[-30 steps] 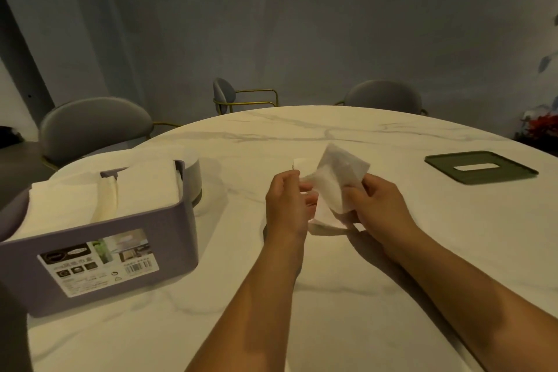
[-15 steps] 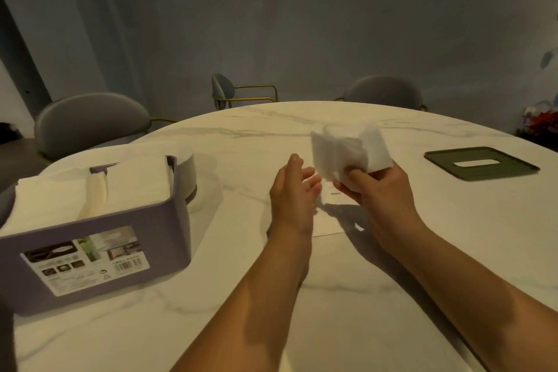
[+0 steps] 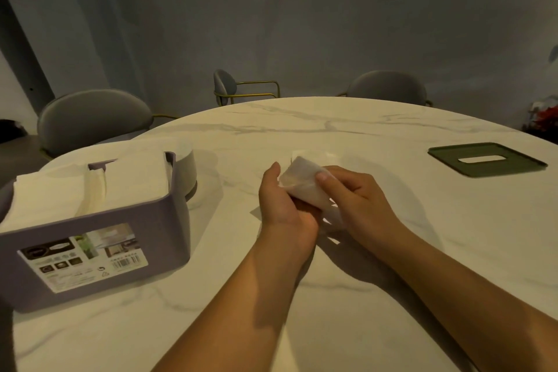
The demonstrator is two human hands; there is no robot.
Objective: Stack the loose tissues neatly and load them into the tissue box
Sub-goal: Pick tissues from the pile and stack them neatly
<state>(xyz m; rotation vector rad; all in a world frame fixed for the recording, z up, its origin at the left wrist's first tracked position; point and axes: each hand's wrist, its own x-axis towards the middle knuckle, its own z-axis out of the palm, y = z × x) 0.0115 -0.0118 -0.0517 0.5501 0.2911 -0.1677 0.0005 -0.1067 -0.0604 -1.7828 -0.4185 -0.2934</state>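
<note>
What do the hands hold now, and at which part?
A folded tissue, between both hands: the left hand grips its left edge, the right hand pinches its right side, thumb on top.

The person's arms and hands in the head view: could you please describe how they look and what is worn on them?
Both forearms are bare to the frame's edge, with no sleeves showing. The left hand and right hand wear no gloves, and no watch, bracelet or ring is visible.
</note>
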